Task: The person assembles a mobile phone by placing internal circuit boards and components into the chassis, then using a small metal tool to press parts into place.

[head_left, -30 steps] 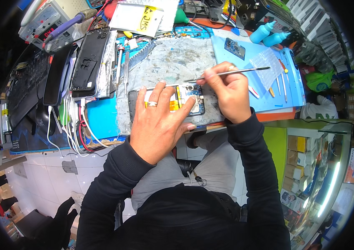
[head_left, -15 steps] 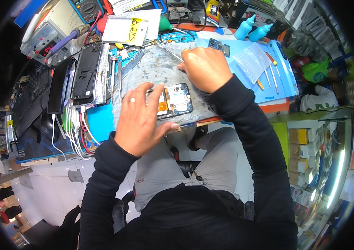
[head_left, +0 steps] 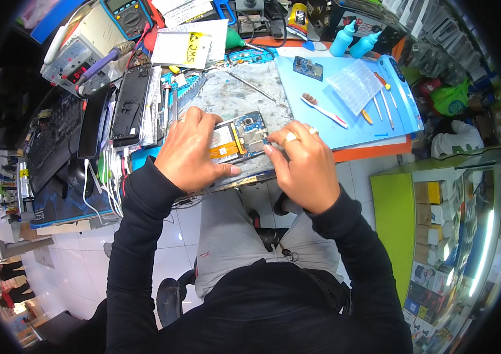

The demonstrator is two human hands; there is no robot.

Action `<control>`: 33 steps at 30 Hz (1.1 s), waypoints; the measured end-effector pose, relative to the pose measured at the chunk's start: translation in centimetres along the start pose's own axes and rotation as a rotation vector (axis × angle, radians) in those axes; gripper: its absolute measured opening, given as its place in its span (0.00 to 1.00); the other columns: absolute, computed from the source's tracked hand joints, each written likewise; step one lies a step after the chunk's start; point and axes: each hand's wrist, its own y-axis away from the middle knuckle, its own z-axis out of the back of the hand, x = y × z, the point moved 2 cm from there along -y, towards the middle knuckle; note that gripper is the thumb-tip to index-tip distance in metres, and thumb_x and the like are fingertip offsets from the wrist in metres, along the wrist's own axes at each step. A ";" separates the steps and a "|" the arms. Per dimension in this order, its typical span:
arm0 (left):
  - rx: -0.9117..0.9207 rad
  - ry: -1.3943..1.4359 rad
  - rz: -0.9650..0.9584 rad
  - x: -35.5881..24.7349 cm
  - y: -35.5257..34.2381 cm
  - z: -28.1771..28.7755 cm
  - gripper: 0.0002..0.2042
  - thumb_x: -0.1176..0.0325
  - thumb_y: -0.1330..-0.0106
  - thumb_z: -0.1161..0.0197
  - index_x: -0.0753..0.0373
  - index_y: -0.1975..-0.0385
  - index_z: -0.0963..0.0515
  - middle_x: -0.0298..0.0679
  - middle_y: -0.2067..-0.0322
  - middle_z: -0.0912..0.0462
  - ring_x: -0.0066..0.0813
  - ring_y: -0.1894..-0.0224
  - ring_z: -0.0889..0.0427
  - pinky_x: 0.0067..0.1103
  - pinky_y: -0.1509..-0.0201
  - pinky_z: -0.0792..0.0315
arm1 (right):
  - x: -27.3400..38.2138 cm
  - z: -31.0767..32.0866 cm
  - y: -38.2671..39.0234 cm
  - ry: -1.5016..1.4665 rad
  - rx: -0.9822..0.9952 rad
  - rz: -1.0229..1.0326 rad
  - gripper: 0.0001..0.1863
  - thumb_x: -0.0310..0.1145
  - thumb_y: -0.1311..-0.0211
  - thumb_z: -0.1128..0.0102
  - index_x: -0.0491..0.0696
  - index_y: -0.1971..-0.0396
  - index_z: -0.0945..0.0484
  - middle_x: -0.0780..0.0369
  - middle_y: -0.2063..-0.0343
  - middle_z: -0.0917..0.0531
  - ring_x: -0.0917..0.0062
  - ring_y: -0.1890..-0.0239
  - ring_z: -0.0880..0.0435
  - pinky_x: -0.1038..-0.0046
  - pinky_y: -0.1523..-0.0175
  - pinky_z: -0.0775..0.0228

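Seen from the head camera: an opened smartphone with its back cover off, showing orange flex ribbon and silver-blue circuit parts point(head_left: 240, 138), lying flat on a worn grey work mat point(head_left: 244, 88) near the front edge of the cluttered counter point(head_left: 374, 150). Left hand point(head_left: 190, 150) laid over the phone's left end, fingers point(head_left: 218, 171) curled and pressed on it, thumb along the lower edge, a ring on one finger. Right hand point(head_left: 303, 168) against the phone's right end, fingers point(head_left: 274, 150) bent and drawn together, tips touching the frame, gold ring showing; cannot tell whether anything small is pinched between them. To the right of the mat, a light blue silicone sheet point(head_left: 345, 127) carrying a white-handled toothbrush point(head_left: 324, 110), a small dark circuit board point(head_left: 307, 68), a clear plastic bag point(head_left: 353, 85) and several thin metal tools point(head_left: 383, 106). Behind these, two pale blue squeeze bottles point(head_left: 353, 38) side by side. Left of the mat, a black phone back panel point(head_left: 129, 103) lying face up, and further left a black keyboard point(head_left: 50, 141). At the back of the counter, a blue multimeter point(head_left: 126, 15) and a white paper note with yellow patch point(head_left: 182, 50).
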 end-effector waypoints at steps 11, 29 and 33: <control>-0.143 0.463 0.194 -3.0 2.6 -1.1 0.44 0.55 0.49 0.17 0.75 0.38 0.34 0.61 0.48 0.21 0.53 0.45 0.18 0.36 0.40 0.25 | 2.4 -2.1 4.8 -1.136 0.079 -0.641 0.22 0.30 0.24 0.41 0.35 0.38 0.33 0.58 0.55 0.16 0.81 0.59 0.17 0.76 0.56 0.22; -0.257 1.415 0.436 -11.0 12.6 -4.5 0.33 0.80 0.35 0.30 0.67 0.35 0.44 0.44 0.44 0.26 0.27 0.40 0.24 0.28 0.35 0.28 | 5.1 0.6 9.8 -1.319 0.325 -0.691 0.18 0.25 0.27 0.38 0.37 0.41 0.26 0.59 0.52 0.15 0.80 0.52 0.15 0.76 0.48 0.21; -0.309 1.491 0.457 -11.4 13.3 -4.7 0.28 0.79 0.35 0.31 0.66 0.40 0.40 0.43 0.47 0.22 0.26 0.45 0.19 0.28 0.40 0.23 | 5.2 0.6 10.5 -1.273 0.376 -0.694 0.17 0.25 0.28 0.36 0.38 0.43 0.24 0.60 0.54 0.14 0.81 0.54 0.15 0.76 0.50 0.20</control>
